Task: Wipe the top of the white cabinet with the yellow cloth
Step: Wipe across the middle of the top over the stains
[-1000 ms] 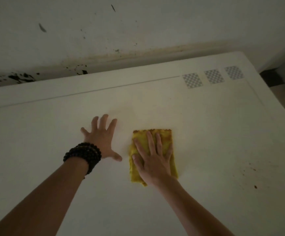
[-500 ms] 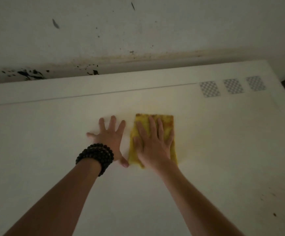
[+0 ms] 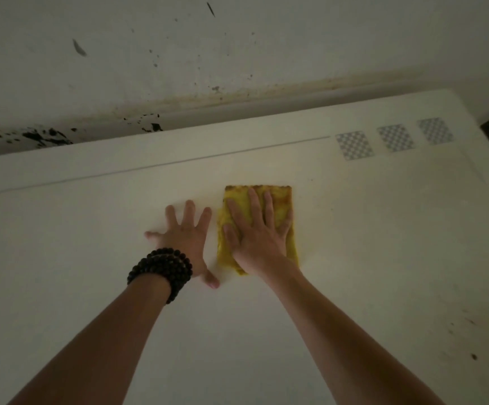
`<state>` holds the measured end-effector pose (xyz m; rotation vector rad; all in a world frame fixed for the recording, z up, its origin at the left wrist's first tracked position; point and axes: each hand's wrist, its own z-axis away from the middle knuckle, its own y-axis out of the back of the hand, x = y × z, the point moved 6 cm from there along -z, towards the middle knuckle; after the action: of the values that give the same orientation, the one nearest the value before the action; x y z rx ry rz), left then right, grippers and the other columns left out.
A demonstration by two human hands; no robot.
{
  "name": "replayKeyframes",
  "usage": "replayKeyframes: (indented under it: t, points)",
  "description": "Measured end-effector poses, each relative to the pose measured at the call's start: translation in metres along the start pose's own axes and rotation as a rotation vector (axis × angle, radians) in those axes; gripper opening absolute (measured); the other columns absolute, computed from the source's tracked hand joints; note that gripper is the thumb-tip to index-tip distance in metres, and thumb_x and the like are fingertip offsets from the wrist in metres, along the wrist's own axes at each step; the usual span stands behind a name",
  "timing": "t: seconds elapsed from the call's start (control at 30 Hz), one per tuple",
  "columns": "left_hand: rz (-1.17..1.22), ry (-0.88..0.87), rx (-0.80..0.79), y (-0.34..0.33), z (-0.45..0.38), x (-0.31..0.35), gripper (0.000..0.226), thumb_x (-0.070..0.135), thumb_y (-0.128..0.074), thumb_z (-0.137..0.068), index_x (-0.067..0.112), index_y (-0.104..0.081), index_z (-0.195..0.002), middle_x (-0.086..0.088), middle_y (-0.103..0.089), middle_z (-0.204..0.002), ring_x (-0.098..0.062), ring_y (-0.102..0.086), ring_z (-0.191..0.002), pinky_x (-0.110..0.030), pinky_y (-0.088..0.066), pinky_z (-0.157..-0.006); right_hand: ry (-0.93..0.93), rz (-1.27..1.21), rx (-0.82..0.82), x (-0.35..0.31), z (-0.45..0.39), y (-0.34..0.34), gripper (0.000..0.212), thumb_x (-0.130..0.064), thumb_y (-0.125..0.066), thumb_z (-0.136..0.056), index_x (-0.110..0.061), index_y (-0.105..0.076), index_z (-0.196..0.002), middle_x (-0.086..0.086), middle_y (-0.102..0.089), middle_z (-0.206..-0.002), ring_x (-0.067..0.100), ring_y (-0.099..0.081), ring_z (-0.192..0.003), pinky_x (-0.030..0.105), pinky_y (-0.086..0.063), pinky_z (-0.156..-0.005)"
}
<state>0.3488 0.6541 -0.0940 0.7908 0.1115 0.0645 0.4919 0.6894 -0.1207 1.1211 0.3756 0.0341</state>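
So the right hand is pressed flat on the folded yellow cloth, fingers spread, not gripping it, about mid-way across the white cabinet top. Left hand, beaded bracelet on the wrist, lies flat and splayed just beside the cloth, holding nothing

One head-worn wide view looks forward and down, close over the cabinet top.

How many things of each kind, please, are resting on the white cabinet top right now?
Hands: 2 (left hand, right hand)
Yellow cloth: 1
Checkered patches: 3
Total: 6
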Motion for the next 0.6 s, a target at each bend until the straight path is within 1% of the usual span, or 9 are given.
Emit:
replayKeyframes:
  t: [0.07,0.13,0.23,0.3,0.4,0.53,0.6]
  points:
    - [-0.001,-0.004,0.009,-0.001,0.000,0.000,0.153,0.072,-0.082,-0.046,0.030,0.023,-0.148,-0.003,0.031,-0.154,-0.041,0.019,-0.143,-0.073,-0.028,-0.103,-0.001,0.009,-0.009,0.003,0.033,-0.010,0.059,-0.062,-0.014,-0.102,-0.051,0.007,-0.156,-0.007,0.031,-0.165,0.023,0.036,-0.148,0.069,0.019,-0.112]
    - [-0.010,-0.003,0.013,-0.002,-0.002,0.000,0.154,0.073,-0.082,-0.046,0.029,0.024,-0.148,-0.004,0.031,-0.154,-0.042,0.019,-0.143,-0.073,-0.028,-0.103,-0.018,0.042,-0.025,0.005,0.047,-0.015,0.059,-0.062,-0.014,-0.102,-0.051,0.006,-0.156,-0.007,0.032,-0.165,0.023,0.037,-0.148,0.069,0.020,-0.111]
    - [-0.024,-0.002,0.004,-0.001,-0.003,0.001,0.153,0.073,-0.082,-0.046,0.029,0.024,-0.148,-0.004,0.031,-0.154,-0.043,0.019,-0.143,-0.074,-0.028,-0.102,-0.012,0.028,-0.013,0.002,0.013,-0.002,0.058,-0.063,-0.013,-0.102,-0.052,0.005,-0.156,-0.006,0.030,-0.166,0.025,0.033,-0.149,0.070,0.020,-0.112]
    - [-0.028,0.002,0.000,0.000,-0.003,0.001,0.153,0.073,-0.081,-0.046,0.029,0.024,-0.148,-0.004,0.031,-0.155,-0.043,0.019,-0.143,-0.074,-0.028,-0.102,-0.002,-0.005,-0.034,-0.002,-0.018,0.009,0.058,-0.064,-0.013,-0.102,-0.053,0.007,-0.155,-0.006,0.031,-0.165,0.026,0.033,-0.150,0.069,0.022,-0.111]
    - [-0.028,0.009,-0.004,-0.001,-0.004,-0.001,0.153,0.074,-0.081,-0.045,0.030,0.025,-0.148,-0.002,0.031,-0.155,-0.042,0.020,-0.143,-0.073,-0.028,-0.102,-0.004,-0.016,-0.037,0.000,-0.030,0.013,0.058,-0.063,-0.013,-0.102,-0.052,0.008,-0.156,-0.007,0.032,-0.165,0.026,0.033,-0.149,0.068,0.023,-0.110]
    - [-0.047,0.017,-0.019,-0.001,0.000,-0.004,0.154,0.077,-0.078,-0.045,0.029,0.025,-0.148,-0.003,0.030,-0.155,-0.040,0.017,-0.144,-0.069,-0.029,-0.105,-0.046,-0.039,-0.008,0.023,0.015,0.002,0.058,-0.063,-0.014,-0.102,-0.052,0.007,-0.156,-0.009,0.030,-0.165,0.022,0.033,-0.150,0.066,0.023,-0.112]
    - [-0.093,0.005,0.006,0.005,0.001,0.004,0.149,0.081,-0.074,-0.048,0.024,0.020,-0.150,-0.009,0.023,-0.157,-0.041,0.010,-0.144,-0.067,-0.028,-0.107,-0.088,-0.036,-0.011,0.045,0.042,-0.002,0.058,-0.064,-0.014,-0.102,-0.054,0.008,-0.155,-0.010,0.032,-0.164,0.020,0.034,-0.149,0.066,0.023,-0.112]
